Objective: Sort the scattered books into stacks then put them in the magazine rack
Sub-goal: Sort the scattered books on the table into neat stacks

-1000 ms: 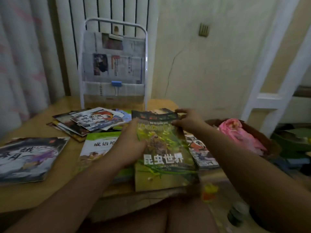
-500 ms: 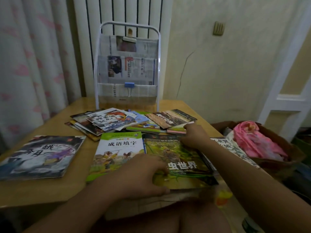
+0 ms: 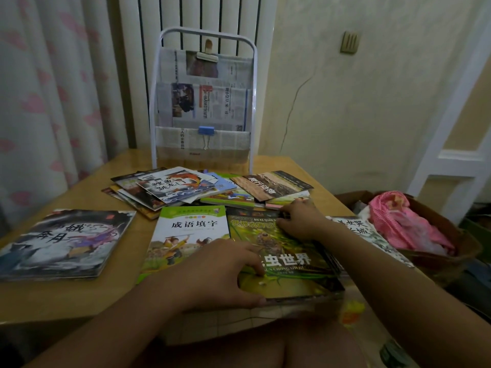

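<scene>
Both hands are pressing an insect book (image 3: 288, 264) flat at the wooden table's (image 3: 87, 293) near edge: the left hand (image 3: 212, 272) gripping its lower corner, the right hand (image 3: 301, 220) fingering its top edge. A green-topped idiom book (image 3: 186, 235) is lying alongside, the magazine rack (image 3: 203, 102) standing at the far edge.

Both bare forearms reach forward from the bottom corners of the view and converge toward the middle. The left hand (image 3: 212, 272) lies palm down, knuckles up, its fingers curled so the tips press on the cover of the green-and-yellow insect book (image 3: 289, 266), while the thumb runs along that book's near edge. The right hand (image 3: 303, 219) lies farther forward, also palm down, wrist slightly bent, with its fingers bent and their tips on the book's far top corner. Whether either grip closes round the book's edge cannot be told. Bare knees show below, between the arms.
</scene>
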